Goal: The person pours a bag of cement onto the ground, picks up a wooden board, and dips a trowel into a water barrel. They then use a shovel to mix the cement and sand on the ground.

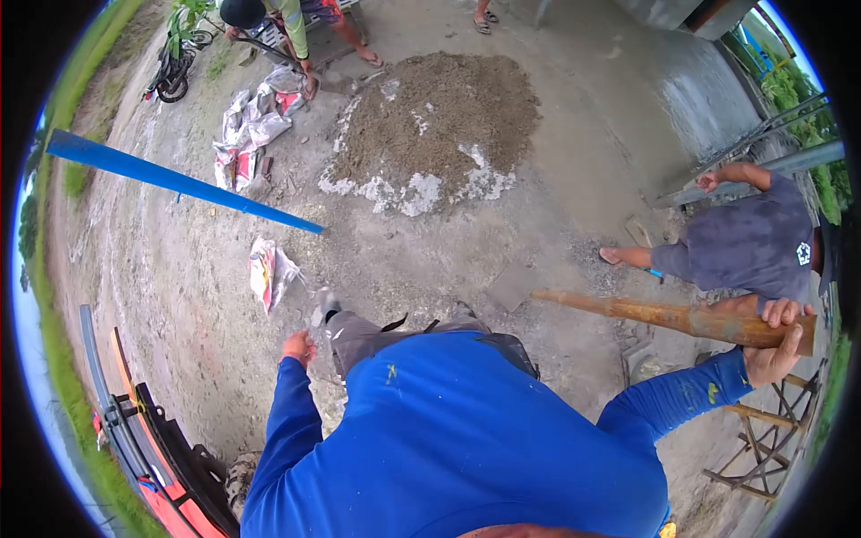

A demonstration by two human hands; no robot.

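Apparently little was done yet: the right hand (778, 345) was wrapped tight around the end of a long brown handle (664, 316), held level above the bare ground (404, 260), well apart from the sand pile (439, 117). White powder (417, 190) lay unmixed along the pile's near edge. The left hand (299, 346) hung by the knee holding nothing; its finger spread was unclear.

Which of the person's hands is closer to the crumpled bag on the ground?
Left. The left hand is just beside the crumpled bag, not touching it. The right hand is far across, gripping the brown pole.
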